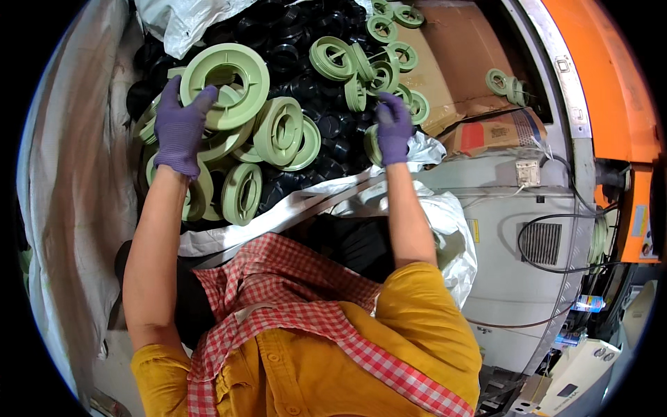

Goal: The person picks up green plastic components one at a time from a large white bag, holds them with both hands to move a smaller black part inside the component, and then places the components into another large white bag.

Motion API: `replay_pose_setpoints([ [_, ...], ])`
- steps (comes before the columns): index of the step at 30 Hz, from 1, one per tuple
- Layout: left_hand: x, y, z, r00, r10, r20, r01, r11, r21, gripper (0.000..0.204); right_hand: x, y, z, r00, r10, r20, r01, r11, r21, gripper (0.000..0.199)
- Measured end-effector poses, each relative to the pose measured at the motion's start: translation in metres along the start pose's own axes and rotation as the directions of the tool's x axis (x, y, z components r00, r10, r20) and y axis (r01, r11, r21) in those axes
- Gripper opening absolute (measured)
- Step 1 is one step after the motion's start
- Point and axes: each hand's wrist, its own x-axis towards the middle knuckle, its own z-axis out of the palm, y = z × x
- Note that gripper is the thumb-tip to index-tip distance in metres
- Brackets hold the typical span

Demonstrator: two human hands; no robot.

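Observation:
My left hand (179, 128), in a purple knitted glove, grips the near-left rim of a large pale green plastic ring (255, 80), thumb over its face. The ring is tilted above a heap of similar parts. My right hand (394, 130), gloved alike, reaches over the heap's right side with fingers extended and thumb apart; nothing shows held in it. Beside its wrist lies a green ring (373, 146), and another green ring (419, 108) lies by its fingertips. Below my left hand, more green rings (242, 194) lie piled up.
Black round plastic parts (285, 59) fill the white sack (292, 212) under the green rings. A cardboard sheet (462, 52) lies on the right, with two small green rings (506, 85) on it. A grey machine panel (500, 243) with a cable (520, 240) stands to my right.

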Motion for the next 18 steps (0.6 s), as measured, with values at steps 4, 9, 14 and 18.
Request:
replay_pose_setpoints([
  [4, -0.01, -0.007, 0.012, 0.964, 0.265, 0.018, -0.244, 0.856, 0.456, 0.072, 0.011, 0.09, -0.04, 0.908, 0.418, -0.033, -0.272, 0.526, -0.806, 0.071],
  [9, -0.02, -0.002, 0.013, 0.924, 0.382, 0.034, -0.351, 0.806, 0.478, 0.067, -0.019, 0.121, -0.007, 0.703, 0.708, 0.074, -0.119, 0.22, -0.968, 0.091],
  [14, -0.032, 0.019, 0.021, 0.864, 0.499, 0.063, -0.479, 0.778, 0.407, 0.058, -0.008, 0.099, -0.012, 0.939, 0.34, 0.052, -0.154, 0.549, -0.821, 0.067],
  [18, -0.042, 0.018, 0.016, 0.871, -0.078, 0.485, 0.192, 0.963, -0.191, 0.055, -0.028, -0.008, 0.013, 0.953, -0.263, 0.153, 0.298, 0.908, -0.293, 0.044],
])
